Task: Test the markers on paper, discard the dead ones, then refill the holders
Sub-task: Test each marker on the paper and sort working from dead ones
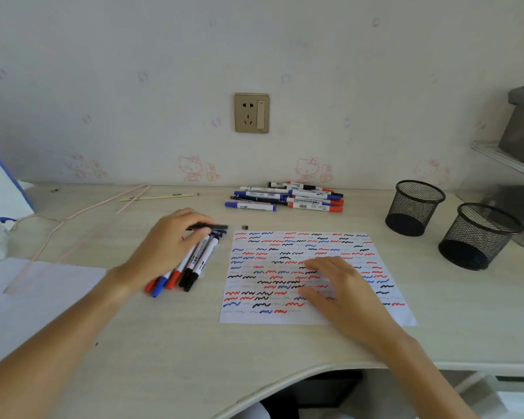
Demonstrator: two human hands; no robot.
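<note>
A white test sheet (309,316) covered in red, blue and black squiggles lies at the desk's centre right. My right hand (336,285) rests flat on it, fingers spread, holding nothing. Left of the sheet lies a bundle of several markers (191,267) with red, blue and black caps. My left hand (170,243) sits over that bundle's far end, fingers closed on a black marker (221,227) that points right and looks blurred. A second pile of markers (288,197) lies near the wall. Two black mesh holders (413,207) (478,235) stand empty at the right.
A pink wire hanger (58,225) and a thin stick (158,197) lie at the back left. White paper (28,297) covers the near left corner, with a blue-edged bag (3,182) behind it. A wall socket (251,113) is above; a shelf (508,161) juts in at right.
</note>
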